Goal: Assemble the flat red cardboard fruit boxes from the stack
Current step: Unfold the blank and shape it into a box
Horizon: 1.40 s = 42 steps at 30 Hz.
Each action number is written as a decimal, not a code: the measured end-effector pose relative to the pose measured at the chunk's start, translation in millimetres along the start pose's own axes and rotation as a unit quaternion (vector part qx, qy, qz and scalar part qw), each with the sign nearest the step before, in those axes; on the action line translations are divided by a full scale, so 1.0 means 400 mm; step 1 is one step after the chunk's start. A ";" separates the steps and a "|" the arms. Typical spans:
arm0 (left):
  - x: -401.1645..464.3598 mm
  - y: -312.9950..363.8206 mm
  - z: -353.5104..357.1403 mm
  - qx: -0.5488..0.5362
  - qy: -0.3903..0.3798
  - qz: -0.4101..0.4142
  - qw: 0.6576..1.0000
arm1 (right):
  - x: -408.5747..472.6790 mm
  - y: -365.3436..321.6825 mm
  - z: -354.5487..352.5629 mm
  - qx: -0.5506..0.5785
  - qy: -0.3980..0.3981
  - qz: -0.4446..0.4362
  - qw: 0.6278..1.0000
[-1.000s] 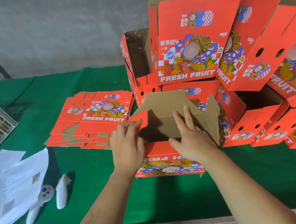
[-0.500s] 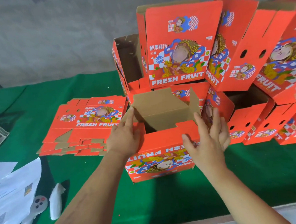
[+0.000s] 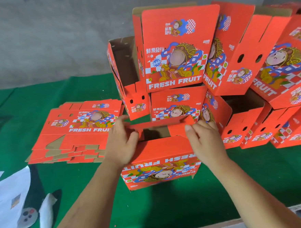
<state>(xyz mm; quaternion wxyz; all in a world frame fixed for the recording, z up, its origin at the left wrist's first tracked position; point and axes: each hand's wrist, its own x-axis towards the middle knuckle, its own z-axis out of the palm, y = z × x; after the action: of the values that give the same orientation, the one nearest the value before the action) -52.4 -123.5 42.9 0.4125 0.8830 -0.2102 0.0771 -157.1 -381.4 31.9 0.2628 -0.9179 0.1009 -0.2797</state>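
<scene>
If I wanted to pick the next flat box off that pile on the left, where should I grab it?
Probably the near edge of the stack of flat boxes, coming from your side. The sheets there are fanned out in steps, with brown flaps poking free, so fingers could slip under the top one; the far edges look flush and the left hand crowds the right end.

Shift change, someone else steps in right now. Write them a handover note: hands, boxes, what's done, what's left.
Left hand grips the left end of the far red flap of the box in progress; right hand pinches that flap's right end.
The box stands on the green table, near flap already folded in, a gap still open in the middle.
Done: a pile of assembled boxes behind and to the right.
Left: close this box, then work through the flat stack to its left.
</scene>
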 end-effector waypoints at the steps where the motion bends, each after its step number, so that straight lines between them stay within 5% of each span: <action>1: -0.002 -0.003 -0.005 -0.005 -0.004 -0.002 1.000 | 0.021 -0.009 0.002 0.039 0.003 0.036 0.999; 4: -0.006 -0.012 -0.012 -0.044 -0.040 -0.039 0.997 | 0.055 -0.024 0.027 0.128 -0.021 0.157 0.979; 6: -0.009 -0.010 -0.011 -0.050 -0.085 -0.075 0.992 | 0.052 -0.013 0.041 0.090 -0.092 0.159 0.979; 10: -0.010 0.003 0.004 0.130 -0.051 -0.046 0.989 | 0.070 -0.002 0.027 0.036 -0.238 0.140 0.960; 14: -0.001 0.030 0.018 0.255 -0.115 -0.164 0.946 | 0.083 -0.030 0.047 -0.102 -0.270 0.161 0.944; 16: 0.003 0.036 0.019 0.261 -0.138 -0.159 0.942 | 0.080 -0.036 0.049 -0.118 -0.262 0.156 0.945; 19: 0.000 0.027 0.000 0.090 -0.074 -0.121 0.986 | 0.075 -0.024 0.035 -0.026 -0.237 0.193 0.952; 21: -0.008 0.016 -0.010 -0.071 -0.023 -0.189 0.979 | 0.079 -0.020 0.024 0.070 -0.215 0.243 0.943; 22: -0.015 0.021 -0.017 -0.162 -0.027 -0.256 0.952 | 0.076 -0.017 0.016 0.102 -0.210 0.254 0.939; 25: -0.036 0.039 -0.029 -0.444 -0.036 -0.429 0.786 | 0.060 0.006 -0.009 0.212 -0.219 0.297 0.905; 26: -0.042 0.035 -0.035 -0.455 -0.006 -0.441 0.773 | 0.065 0.001 -0.013 0.268 -0.223 0.324 0.879; 29: -0.068 0.028 -0.041 -0.370 0.069 -0.431 0.820 | 0.094 -0.001 -0.025 0.366 -0.167 0.367 0.839; 31: -0.087 0.044 -0.045 -0.410 0.078 -0.401 0.816 | 0.107 0.018 -0.037 0.433 -0.155 0.395 0.795; 34: -0.105 0.069 -0.055 -0.435 0.053 -0.335 0.834 | 0.081 0.035 -0.049 0.481 -0.254 0.468 0.696; 37: -0.130 0.060 -0.059 -0.487 0.042 -0.254 0.835 | 0.022 0.097 -0.054 0.525 -0.305 0.456 0.651; 39: -0.145 0.046 -0.067 -0.518 -0.008 -0.238 0.822 | 0.000 0.120 -0.057 0.556 -0.321 0.426 0.638; 42: -0.151 0.025 -0.053 -0.503 -0.100 -0.357 0.781 | -0.029 0.151 -0.049 0.550 -0.338 0.360 0.674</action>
<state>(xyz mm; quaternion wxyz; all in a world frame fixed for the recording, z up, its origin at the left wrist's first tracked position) -110.4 -94.4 44.6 0.7728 0.5646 0.0715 -0.2809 -180.2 -436.6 8.0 0.8167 -0.5320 0.1558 0.1604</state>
